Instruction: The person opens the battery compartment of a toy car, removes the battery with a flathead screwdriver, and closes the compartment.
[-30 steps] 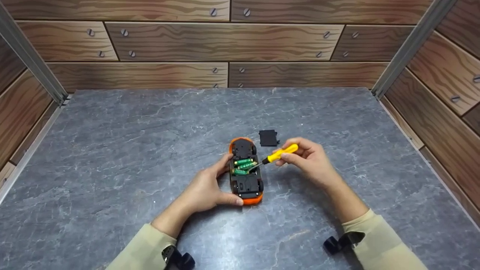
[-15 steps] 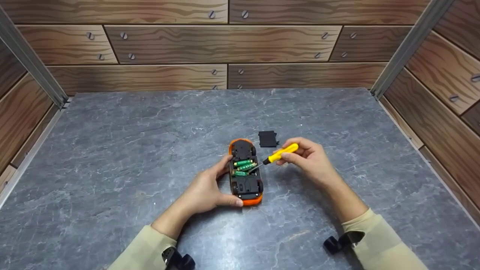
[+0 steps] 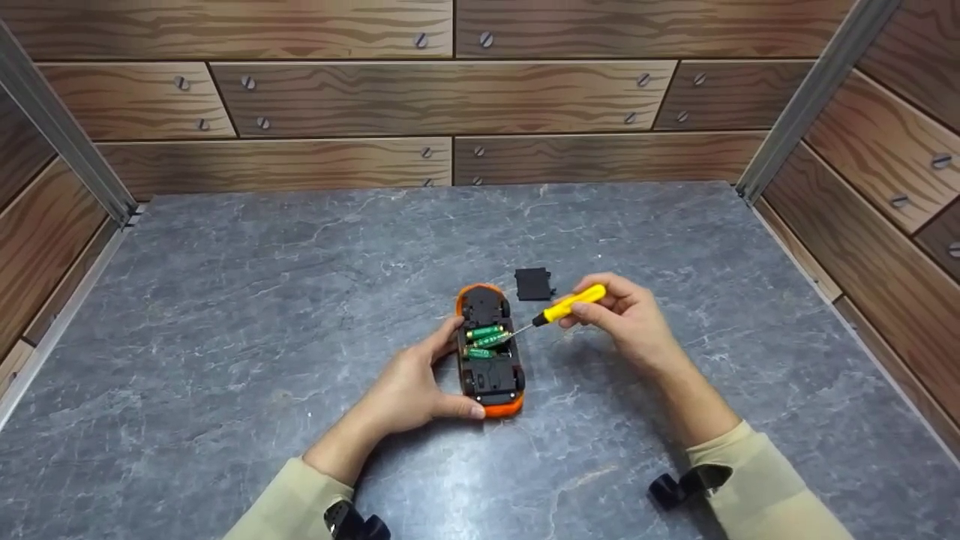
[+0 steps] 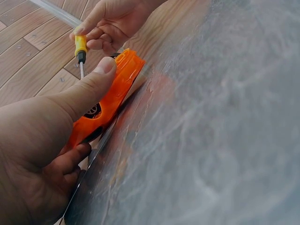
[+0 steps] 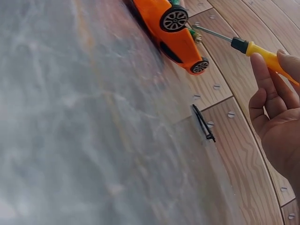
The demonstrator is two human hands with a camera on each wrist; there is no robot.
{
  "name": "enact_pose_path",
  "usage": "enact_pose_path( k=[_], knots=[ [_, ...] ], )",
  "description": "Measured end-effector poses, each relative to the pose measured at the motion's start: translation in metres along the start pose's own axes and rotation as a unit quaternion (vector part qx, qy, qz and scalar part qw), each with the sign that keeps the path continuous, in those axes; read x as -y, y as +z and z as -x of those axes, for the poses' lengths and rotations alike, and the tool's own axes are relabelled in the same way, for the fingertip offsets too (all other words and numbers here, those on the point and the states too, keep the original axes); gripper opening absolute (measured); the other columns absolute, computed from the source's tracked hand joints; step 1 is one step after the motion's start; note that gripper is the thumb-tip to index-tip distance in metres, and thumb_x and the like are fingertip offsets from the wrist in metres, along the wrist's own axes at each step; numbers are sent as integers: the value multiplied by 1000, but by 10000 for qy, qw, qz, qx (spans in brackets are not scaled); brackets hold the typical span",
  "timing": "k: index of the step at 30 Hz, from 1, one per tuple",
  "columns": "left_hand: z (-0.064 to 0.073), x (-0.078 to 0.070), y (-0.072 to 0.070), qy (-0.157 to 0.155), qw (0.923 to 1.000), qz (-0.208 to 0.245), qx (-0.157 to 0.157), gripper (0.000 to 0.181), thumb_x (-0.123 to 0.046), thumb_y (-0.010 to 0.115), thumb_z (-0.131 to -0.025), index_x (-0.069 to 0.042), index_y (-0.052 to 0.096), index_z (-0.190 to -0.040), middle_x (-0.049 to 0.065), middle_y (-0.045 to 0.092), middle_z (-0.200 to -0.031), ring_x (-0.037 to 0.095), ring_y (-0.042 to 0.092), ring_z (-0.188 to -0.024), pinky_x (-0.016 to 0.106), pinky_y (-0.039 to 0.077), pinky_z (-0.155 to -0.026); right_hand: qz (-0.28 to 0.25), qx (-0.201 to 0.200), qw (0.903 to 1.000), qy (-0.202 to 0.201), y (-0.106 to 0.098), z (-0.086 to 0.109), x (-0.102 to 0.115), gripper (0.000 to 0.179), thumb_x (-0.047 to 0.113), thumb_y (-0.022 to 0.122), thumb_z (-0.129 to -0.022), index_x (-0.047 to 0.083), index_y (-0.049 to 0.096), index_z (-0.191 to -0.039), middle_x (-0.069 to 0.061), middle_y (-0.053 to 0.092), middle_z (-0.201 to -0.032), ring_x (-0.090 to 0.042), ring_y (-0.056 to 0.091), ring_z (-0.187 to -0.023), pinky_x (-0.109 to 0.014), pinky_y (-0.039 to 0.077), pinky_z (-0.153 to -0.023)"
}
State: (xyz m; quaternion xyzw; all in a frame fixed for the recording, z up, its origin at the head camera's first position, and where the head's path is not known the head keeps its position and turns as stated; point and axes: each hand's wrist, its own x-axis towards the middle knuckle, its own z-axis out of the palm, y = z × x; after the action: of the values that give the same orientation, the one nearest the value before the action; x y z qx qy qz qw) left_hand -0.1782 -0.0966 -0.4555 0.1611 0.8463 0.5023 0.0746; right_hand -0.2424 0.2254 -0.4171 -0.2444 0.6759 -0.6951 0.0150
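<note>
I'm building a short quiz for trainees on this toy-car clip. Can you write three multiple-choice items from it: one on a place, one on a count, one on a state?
1. Where does the small black plastic cover lie?
A. On the grey stone-look table, beyond the car
B. On the car
C. In the left hand

2. How many green batteries show?
A. One
B. Three
C. Five

3. How does the orange toy car lie?
A. Upright
B. On its side
C. Underside up

Answers: 1 A, it lies apart by the car's far end. 2 B, three in the open bay. 3 C, the black chassis faces up.

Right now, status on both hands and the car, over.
Left hand grips upturned toy car. Right hand holds screwdriver, tip at green batteries. Battery cover off, lying beside car. Nothing blocking.
</note>
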Motion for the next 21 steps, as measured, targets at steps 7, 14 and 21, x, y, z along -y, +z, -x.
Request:
enact_pose_path(
  k=[7,14,21],
  knots=[
    [0,0,1,72,10000,-1,-27,134,-46,102,-60,-18,29,-169,10,51,-160,24,45,-149,48,27,-127,-235,-443,9985,-227,-13,-3,5,20,-12,63,-100,-22,55,-116,-20,78,-105,-25,78,-84,-35,64,-81],
    [0,0,1,91,10000,27,26,134,-45,102,-61,-17,29,-169,8,53,-159,20,46,-148,44,28,-127,-306,-986,9945,-199,-33,-13,9,15,-15,61,-99,-14,63,-114,-13,79,-99,-20,78,-84,-28,63,-78],
    [0,2,1,67,10000,9,-15,134,-47,102,-61,-17,29,-169,10,53,-159,23,47,-147,46,28,-126,-255,-1285,9913,120,-51,-26,11,21,-10,66,-100,7,72,-110,-12,80,-100,-19,78,-86,-24,61,-77]
  ],
)
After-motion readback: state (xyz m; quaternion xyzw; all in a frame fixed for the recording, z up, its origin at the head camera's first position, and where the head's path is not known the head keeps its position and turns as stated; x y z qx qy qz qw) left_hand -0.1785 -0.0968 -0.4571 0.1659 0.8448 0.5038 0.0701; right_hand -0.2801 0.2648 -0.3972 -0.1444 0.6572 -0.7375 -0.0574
